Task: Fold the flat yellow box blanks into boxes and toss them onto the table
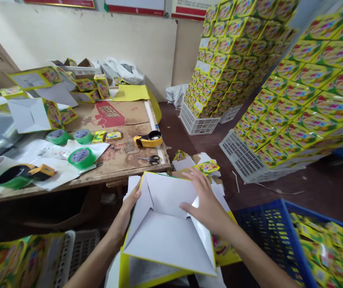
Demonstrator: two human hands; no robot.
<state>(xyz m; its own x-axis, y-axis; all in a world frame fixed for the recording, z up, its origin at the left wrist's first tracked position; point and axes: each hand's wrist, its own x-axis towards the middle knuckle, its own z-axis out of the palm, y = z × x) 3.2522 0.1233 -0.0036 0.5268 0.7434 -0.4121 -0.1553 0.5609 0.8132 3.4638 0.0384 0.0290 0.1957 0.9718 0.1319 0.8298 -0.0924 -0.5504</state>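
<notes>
An open carton (165, 232) with a white inside and yellow edges is in front of me, its mouth facing up toward me. My left hand (131, 204) grips its left wall, the thumb along the rim and the other fingers hidden behind. Over the far right corner is my right hand (204, 198), fingers spread and thumb pointing into the carton; whether it touches the wall I cannot tell. Beneath the carton lie more yellow-and-white cardboard pieces (141, 276). Further flattened cartons (209, 166) are just beyond it.
A worktable (132, 120) at left carries green tape rolls (82, 158), a yellow tape dispenser (149, 139), scissors (150, 159) and made-up cartons (33, 114). Tall carton stacks (219, 60) rise at right on white crates (200, 122). A blue basket (267, 224) holds small yellow packs (324, 244).
</notes>
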